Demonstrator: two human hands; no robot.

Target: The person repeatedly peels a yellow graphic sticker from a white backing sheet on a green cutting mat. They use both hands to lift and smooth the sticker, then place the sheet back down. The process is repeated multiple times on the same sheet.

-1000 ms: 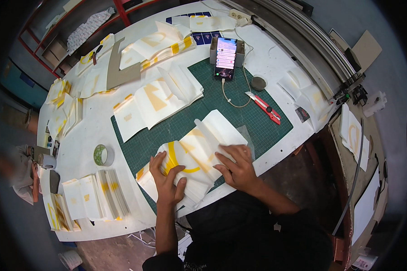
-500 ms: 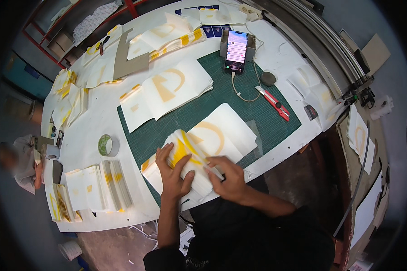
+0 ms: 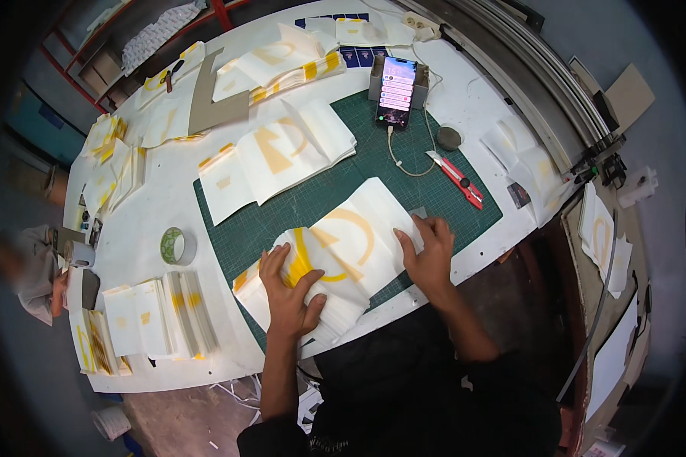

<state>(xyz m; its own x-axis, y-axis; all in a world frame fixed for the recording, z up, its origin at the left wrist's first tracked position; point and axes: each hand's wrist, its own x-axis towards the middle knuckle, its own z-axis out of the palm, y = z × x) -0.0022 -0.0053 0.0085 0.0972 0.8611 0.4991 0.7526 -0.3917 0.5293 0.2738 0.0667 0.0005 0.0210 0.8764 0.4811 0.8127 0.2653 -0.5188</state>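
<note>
Head view: my left hand (image 3: pixel 288 293) lies flat, fingers spread, on the near-left end of a stack of white sheets printed with yellow shapes (image 3: pixel 335 247), and my right hand (image 3: pixel 428 250) presses open-palmed on its right edge. Neither hand grips anything; both simply weigh the paper down, set well apart with the yellow arc showing between them. The stack sits on the green cutting mat (image 3: pixel 434 190), right under my hands and close to the table's near edge.

To do this well, I judge I should keep both palms flat and the pressure even, so the top sheet does not skid or crease over the ones beneath, and square the edges before letting go.

Beyond my right hand lies a red utility knife (image 3: pixel 456 169), and past it a phone (image 3: pixel 395 91) stands propped with its cable trailing onto the mat. Straight ahead of my hands is another spread of printed sheets (image 3: pixel 278 156). Off to the left of my left hand sits a roll of tape (image 3: pixel 174 245), with upright bundles of sheets (image 3: pixel 160 316) nearer me. Another person (image 3: pixel 34 270) is at the far left edge of the table.
</note>
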